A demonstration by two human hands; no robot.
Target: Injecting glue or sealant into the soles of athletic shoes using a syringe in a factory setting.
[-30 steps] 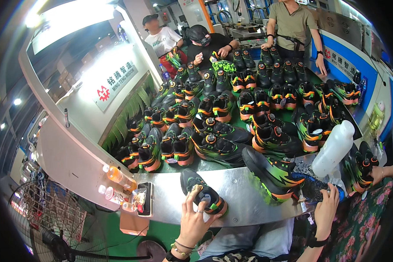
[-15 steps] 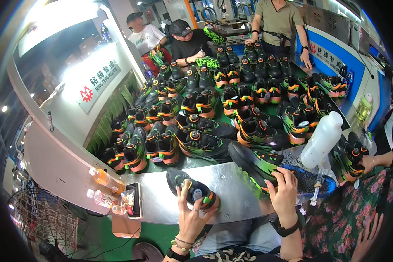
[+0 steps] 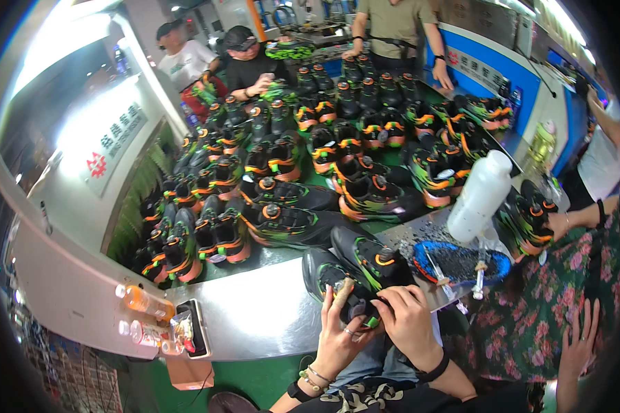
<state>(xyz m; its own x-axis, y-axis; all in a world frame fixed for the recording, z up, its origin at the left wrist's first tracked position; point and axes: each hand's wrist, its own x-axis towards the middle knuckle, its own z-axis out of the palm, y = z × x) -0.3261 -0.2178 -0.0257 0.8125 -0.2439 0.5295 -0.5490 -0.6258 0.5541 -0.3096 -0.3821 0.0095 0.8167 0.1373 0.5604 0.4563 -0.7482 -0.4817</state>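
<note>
A black sneaker (image 3: 318, 270) with green and orange trim is at the metal table's front edge, toe pointing away from me. My left hand (image 3: 341, 341) is closed round its heel part, and a beige cover sits on one finger. At the same heel, my right hand (image 3: 410, 320) has its fingers drawn together in a pinch, touching the sneaker; the exact spot is partly hidden by the fingers. Right beside it lies a second black sneaker (image 3: 372, 255) of the same pattern, which neither hand grips.
Rows of similar sneakers (image 3: 282, 224) cover the table beyond. To the right stand a white bottle (image 3: 480, 196) and a blue-rimmed tray (image 3: 499, 265) with dark bits and brushes. Drink bottles (image 3: 148, 303) and a phone (image 3: 198, 330) lie left. A neighbour's hand (image 3: 556, 224) touches sneakers at right.
My left hand has brought its sneaker rightward, alongside the second one. My right hand has left that second sneaker and come to the heel of the held one. The view has turned rightward.
</note>
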